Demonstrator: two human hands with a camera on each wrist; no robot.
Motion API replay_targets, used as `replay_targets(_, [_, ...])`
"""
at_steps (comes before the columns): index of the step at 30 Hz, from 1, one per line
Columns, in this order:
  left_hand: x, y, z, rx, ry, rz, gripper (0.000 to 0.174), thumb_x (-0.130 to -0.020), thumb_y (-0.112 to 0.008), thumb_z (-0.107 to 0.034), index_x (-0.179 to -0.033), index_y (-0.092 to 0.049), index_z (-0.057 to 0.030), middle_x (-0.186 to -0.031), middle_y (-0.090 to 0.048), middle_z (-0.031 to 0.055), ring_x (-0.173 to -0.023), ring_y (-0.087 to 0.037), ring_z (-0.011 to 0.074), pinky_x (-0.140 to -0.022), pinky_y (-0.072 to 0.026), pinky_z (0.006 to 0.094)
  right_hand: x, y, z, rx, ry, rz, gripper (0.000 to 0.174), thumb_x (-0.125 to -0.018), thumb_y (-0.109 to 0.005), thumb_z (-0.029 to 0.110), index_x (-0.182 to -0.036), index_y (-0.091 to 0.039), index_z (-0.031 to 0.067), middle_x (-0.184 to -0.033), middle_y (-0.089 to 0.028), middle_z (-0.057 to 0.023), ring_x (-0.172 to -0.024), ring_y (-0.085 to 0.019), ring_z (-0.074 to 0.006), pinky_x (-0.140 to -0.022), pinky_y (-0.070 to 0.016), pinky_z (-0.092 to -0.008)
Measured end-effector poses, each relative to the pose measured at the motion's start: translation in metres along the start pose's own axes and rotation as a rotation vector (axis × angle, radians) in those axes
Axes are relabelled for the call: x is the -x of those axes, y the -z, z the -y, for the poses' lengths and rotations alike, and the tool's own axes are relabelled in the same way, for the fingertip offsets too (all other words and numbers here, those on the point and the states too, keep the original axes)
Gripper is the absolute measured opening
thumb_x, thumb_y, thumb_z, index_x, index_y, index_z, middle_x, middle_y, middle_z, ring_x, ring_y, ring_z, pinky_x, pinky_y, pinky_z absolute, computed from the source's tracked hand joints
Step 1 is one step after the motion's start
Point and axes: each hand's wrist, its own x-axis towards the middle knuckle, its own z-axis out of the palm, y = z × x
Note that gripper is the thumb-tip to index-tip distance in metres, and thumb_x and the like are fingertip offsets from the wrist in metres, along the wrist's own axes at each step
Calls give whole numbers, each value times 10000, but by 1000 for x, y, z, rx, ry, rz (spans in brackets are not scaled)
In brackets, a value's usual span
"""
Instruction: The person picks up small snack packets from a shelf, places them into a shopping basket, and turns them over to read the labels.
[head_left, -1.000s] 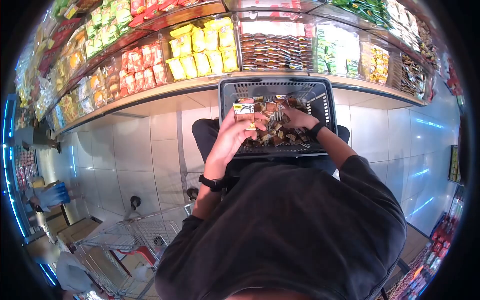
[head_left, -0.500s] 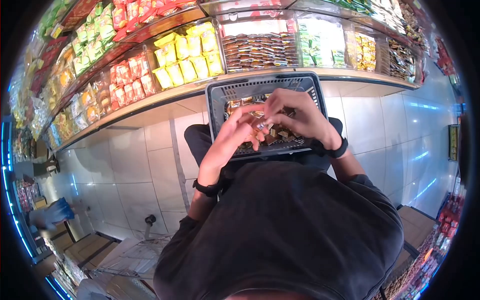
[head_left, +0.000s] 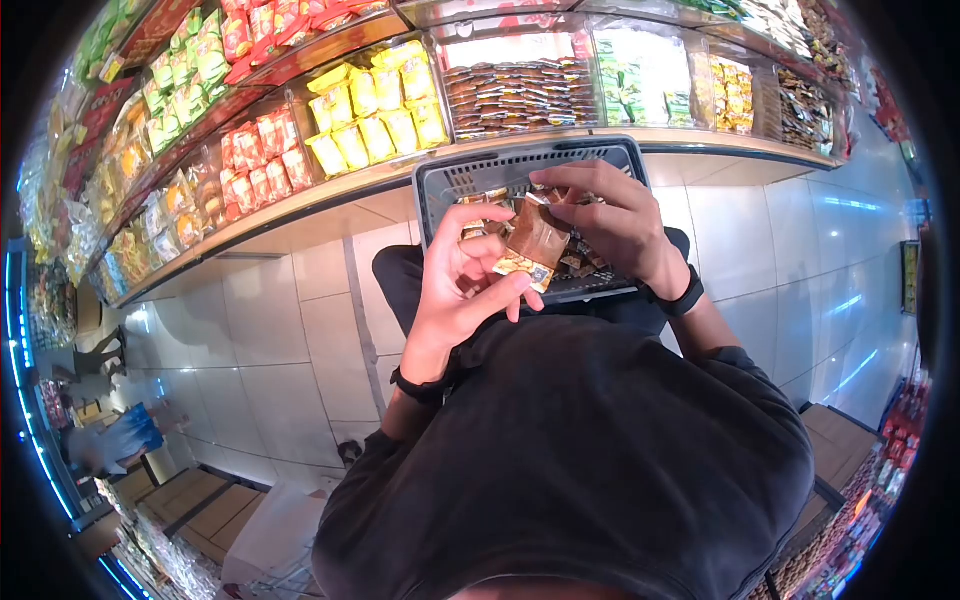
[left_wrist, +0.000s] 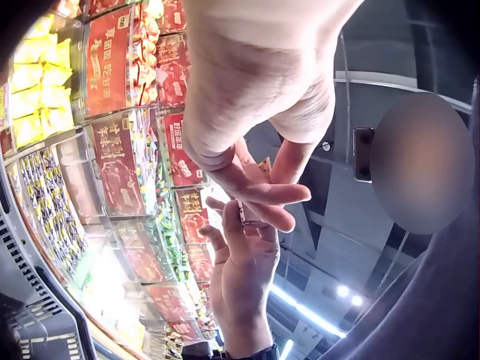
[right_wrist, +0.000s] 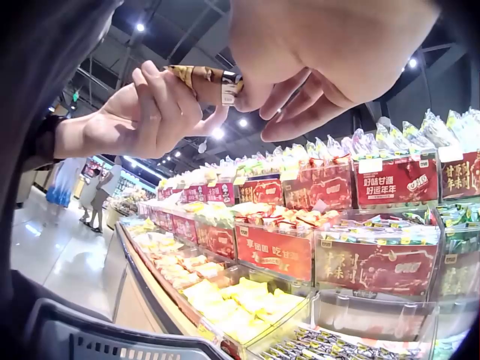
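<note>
A small brown packet point(head_left: 537, 238) with pale ends is held up between both hands above a dark basket point(head_left: 437, 190). My left hand point(head_left: 458, 285) pinches its lower end between thumb and fingers. At the packet's upper end, my right hand point(head_left: 618, 225) grips the edge with thumb and forefinger. The right wrist view shows the same packet point(right_wrist: 204, 84) stretched between the left hand point(right_wrist: 161, 109) and the right hand point(right_wrist: 322, 52). More brown packets lie in the basket, partly hidden by the hands.
Shelves of bagged snacks run behind the basket, with yellow bags point(head_left: 378, 105) and stacked brown packets point(head_left: 515, 97) closest. Tiled floor point(head_left: 265, 330) extends to the left. People point(right_wrist: 101, 196) stand farther along the aisle.
The left hand earlier held a packet upright while the right reached into the basket. Both hands have since come together, and the brown packet between them now shows broadly.
</note>
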Motion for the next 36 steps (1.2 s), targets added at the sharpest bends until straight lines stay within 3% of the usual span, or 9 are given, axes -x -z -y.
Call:
replay_targets(7, [1,-4,1,-16,-36,15,573,-864,-704,95,-1342,-405,1,-753,-645,82,-731,-744,255,-551,-561,283,2,-5,-5,-51,8,-34,143,-800,-772,-41,-903,-687,8,-1204,-708,-126,-873,-684,-245,-645,-542,-316])
replay_targets(16, [2,-5,0,-90,-61,34,573,-854,-702,111,-1338,-417,-5,-749,-635,68,-729,-735,226,-575,-551,276,2,-1,-4,-86,-41,41,137,-819,-738,-66,-906,-668,15,-1223,-694,-180,-1015,-690,-305,-721,-576,-330])
replay_targets(19, [-2,8,3,29,20,-87,507,-888,-646,59,-1339,-431,-29,-848,-652,84,-685,-675,173,-549,-497,255,-8,5,-1,-98,-44,113,122,-835,-720,-60,-901,-654,19,-1260,-687,-176,-1135,-660,-336,-840,-578,-371])
replay_targets(22, [-14,31,24,570,184,-106,386,-925,-513,-55,-1305,-455,-28,-985,-604,140,-601,-487,133,-509,-400,231,-9,4,-2,-397,-261,262,105,-879,-695,-24,-882,-602,24,-1312,-669,-165,-1315,-570,-359,-1054,-496,-443])
replay_targets(26, [-25,57,53,1030,390,-32,278,-952,-525,-109,-1219,-524,-28,-996,-589,144,-668,-508,174,-504,-380,238,-14,-20,-9,-529,-352,291,154,-976,-652,81,-1109,-591,30,-1165,-717,-141,-1034,-722,-244,-846,-577,-348])
replay_targets(29, [-29,52,44,816,502,-318,269,-978,-528,-176,-1204,-542,-29,-957,-583,129,-721,-512,198,-532,-399,259,-21,-29,-36,-341,-506,240,237,-976,-656,80,-1201,-601,30,-998,-740,-128,-864,-735,-205,-789,-576,-336])
replay_targets(32, [-31,65,52,747,383,-268,268,-996,-536,-226,-1187,-560,-40,-909,-568,104,-743,-509,211,-584,-412,285,-39,-32,-101,36,-498,64,238,-947,-626,0,-1175,-688,-18,-795,-703,-125,-747,-655,-88,-685,-549,-304])
replay_targets(35, [-22,80,57,708,302,-249,256,-1004,-534,-237,-1178,-563,-51,-881,-550,87,-747,-518,209,-591,-405,287,-63,-33,-189,404,-291,-21,208,-933,-609,72,-1124,-672,19,-830,-683,-251,-773,-683,-434,-659,-543,-472])
replay_targets(36, [-19,81,57,692,289,-261,251,-1005,-533,-236,-1175,-562,-53,-869,-546,83,-747,-523,209,-589,-404,288,-68,-35,-219,396,-305,37,202,-918,-601,55,-1109,-649,11,-826,-680,-253,-777,-680,-435,-670,-539,-485])
